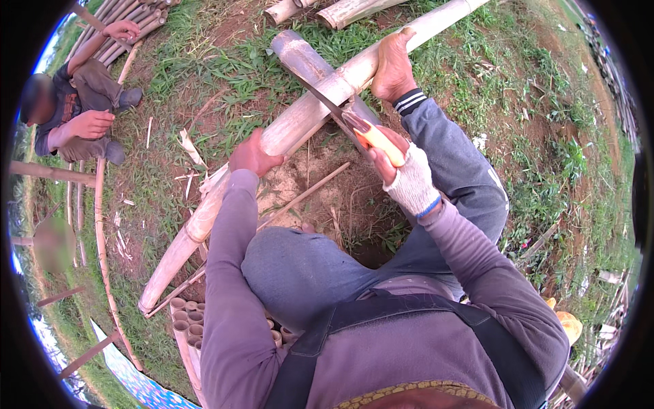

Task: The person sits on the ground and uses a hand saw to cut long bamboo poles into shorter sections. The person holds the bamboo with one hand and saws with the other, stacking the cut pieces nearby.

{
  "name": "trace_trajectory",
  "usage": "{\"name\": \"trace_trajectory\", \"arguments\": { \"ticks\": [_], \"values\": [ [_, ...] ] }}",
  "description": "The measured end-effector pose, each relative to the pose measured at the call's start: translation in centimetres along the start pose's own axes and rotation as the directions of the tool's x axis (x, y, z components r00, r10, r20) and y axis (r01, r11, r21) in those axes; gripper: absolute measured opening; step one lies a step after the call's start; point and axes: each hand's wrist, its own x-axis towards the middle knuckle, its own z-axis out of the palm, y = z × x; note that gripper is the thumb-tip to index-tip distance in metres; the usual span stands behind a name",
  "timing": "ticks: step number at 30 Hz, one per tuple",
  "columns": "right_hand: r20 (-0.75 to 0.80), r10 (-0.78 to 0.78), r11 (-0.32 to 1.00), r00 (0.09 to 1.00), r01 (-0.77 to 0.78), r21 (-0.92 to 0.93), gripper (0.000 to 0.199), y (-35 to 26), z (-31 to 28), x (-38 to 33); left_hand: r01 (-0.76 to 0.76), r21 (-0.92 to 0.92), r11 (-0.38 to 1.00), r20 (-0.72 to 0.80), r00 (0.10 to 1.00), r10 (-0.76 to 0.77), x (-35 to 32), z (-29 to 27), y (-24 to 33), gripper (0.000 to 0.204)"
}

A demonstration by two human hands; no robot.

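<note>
A long pale bamboo pole (pixel 300 123) runs slantwise from the near left to the far right. It rests across a thicker bamboo log (pixel 294 46). My bare left hand (pixel 255 154) is wrapped round the pole, left of the crossing. In my right hand (pixel 409 170), which wears a white knit glove with a blue cuff edge, is a handsaw with an orange-yellow handle (pixel 381 144). Its dark blade (pixel 321 95) lies across the pole near the crossing; how deep it sits cannot be seen. My bare foot (pixel 394 68) presses on the pole, right of the blade.
Cut bamboo tubes (pixel 187 315) are stacked beside my left arm. A thin stick (pixel 306 192) lies over sawdust on the ground. Split pieces (pixel 192 148) are scattered on the grass. Another person (pixel 82 116) sits at the far left, near piled poles (pixel 129 27).
</note>
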Motion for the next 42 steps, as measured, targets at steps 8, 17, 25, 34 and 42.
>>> {"name": "trace_trajectory", "arguments": {
  "ticks": [8, 17, 25, 34, 42],
  "values": [
    [0.075, -0.125, 0.975, 0.989, 0.136, -0.178, 0.043, 0.3, -3.4, -3.0, -0.008, 0.027, 1.0, -0.052, 0.999, 0.009, -0.1, 1.5, -0.1, 0.101],
    [0.054, -0.003, 0.99, 0.999, 0.01, -0.141, 0.038, -0.5, 0.5, 1.1, -0.012, 0.0, 1.0, -0.041, 0.999, 0.012, -0.5, 0.4, -0.4, 0.104],
    [0.037, 0.072, 0.991, 0.997, -0.076, 0.108, 0.041, 0.6, -2.2, -2.8, 0.002, -0.001, 1.0, -0.028, 1.0, -0.002, -1.0, 2.1, -0.1, 0.105],
    [0.055, -0.047, 0.972, 0.997, 0.059, -0.228, 0.045, -0.5, -1.3, -1.0, -0.015, -0.019, 1.0, -0.035, 0.999, 0.014, -1.0, 1.4, -1.0, 0.105],
    [0.07, -0.002, 0.997, 0.998, 0.007, -0.078, 0.045, 1.0, -1.9, -1.2, 0.004, -0.018, 1.0, -0.01, 1.0, -0.004, -1.0, 1.4, -0.1, 0.108]
  ]
}}
